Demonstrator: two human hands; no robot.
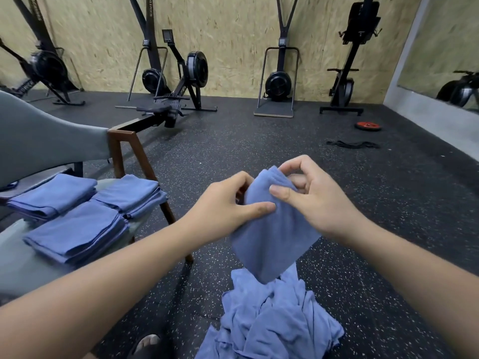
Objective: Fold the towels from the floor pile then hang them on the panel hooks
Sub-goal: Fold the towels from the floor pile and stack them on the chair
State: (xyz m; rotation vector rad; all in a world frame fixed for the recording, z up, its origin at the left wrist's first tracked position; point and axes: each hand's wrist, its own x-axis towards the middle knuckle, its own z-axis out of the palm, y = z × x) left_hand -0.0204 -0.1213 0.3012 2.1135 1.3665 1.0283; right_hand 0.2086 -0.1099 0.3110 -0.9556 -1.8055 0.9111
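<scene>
Pinching a soft, folded blue towel with left hand and right hand, fingers curled, over the rumpled floor pile, beside a grey cushioned chair bearing three flat folded stacks.

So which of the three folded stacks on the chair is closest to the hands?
The back right stack, beside the wooden chair leg; the other two sit further left of the left hand.

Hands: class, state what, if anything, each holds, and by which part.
The left hand and right hand both pinch one towel at its upper folded end.
</scene>
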